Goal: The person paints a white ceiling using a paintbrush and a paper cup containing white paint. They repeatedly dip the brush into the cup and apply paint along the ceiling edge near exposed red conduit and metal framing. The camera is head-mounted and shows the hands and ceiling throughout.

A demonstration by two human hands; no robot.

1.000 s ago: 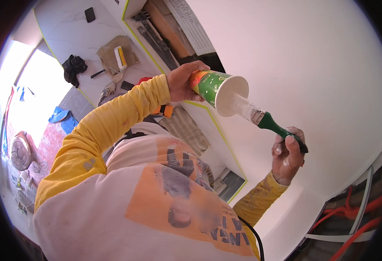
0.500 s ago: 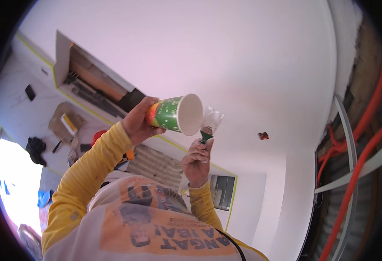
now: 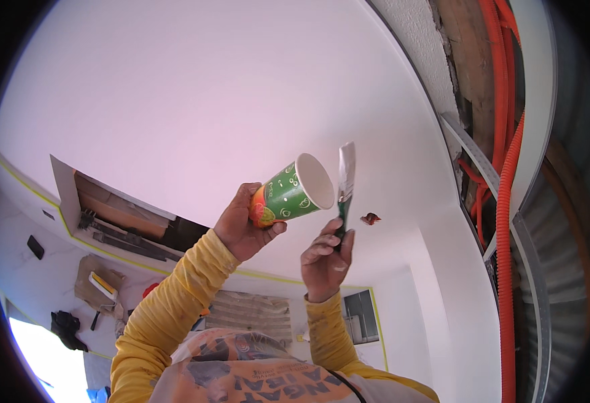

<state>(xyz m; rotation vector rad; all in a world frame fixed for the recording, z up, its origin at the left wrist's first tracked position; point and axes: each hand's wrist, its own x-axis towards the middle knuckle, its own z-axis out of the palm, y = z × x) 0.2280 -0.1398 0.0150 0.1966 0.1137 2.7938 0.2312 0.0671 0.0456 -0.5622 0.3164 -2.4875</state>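
Note:
My left hand (image 3: 242, 227) is wrapped round the base of a green paper cup (image 3: 283, 195) with an orange and yellow bottom. The cup is tilted, its white open mouth facing right; what is inside cannot be made out. Just right of the rim, a paintbrush (image 3: 346, 171) stands upright with whitened bristles on top, apart from the cup. Its dark green handle is pinched between the thumb and fingers of my right hand (image 3: 326, 258). Both hands are raised below a smooth white ceiling (image 3: 194, 87).
Reddish wires (image 3: 371, 219) poke out of a hole in the ceiling. On the right, orange corrugated conduits (image 3: 505, 235) and metal channels (image 3: 533, 289) run along an open gap. A rectangular opening (image 3: 117, 208) cuts the white surface at left, near a yellow-green tape line (image 3: 133, 260).
The view has swung, bringing the right-hand gap and conduits closer. The brush has turned from its broad face to a narrower side. Both hands keep their holds.

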